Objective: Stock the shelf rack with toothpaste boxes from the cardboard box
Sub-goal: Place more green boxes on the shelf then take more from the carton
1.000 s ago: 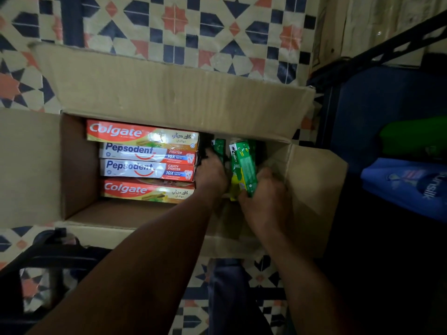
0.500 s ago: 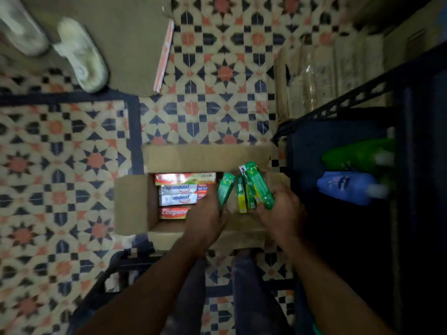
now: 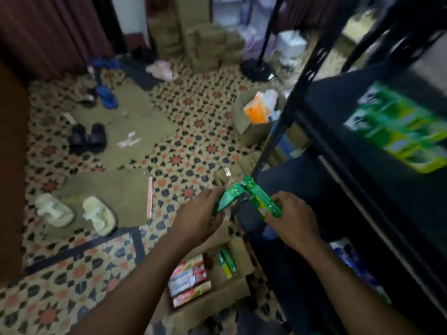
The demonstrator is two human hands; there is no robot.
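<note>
My left hand grips a green toothpaste box. Close beside it my right hand grips a bundle of green toothpaste boxes. Both hands are raised well above the open cardboard box on the floor. That box holds red and white toothpaste boxes on its left and green toothpaste boxes on its right. The black shelf rack stands at the right. A blurred block of green boxes lies on one of its shelves.
The patterned tile floor carries white slippers, black sandals and flattened cardboard sheets. Another carton with an orange packet sits by the rack's post. Stacked brown cartons stand at the back. Blue bottles lie on a lower shelf.
Both hands lifted the green toothpaste boxes up out of the cardboard box and toward the rack. The view rose and tilted up, so the room beyond and an upper shelf now show.
</note>
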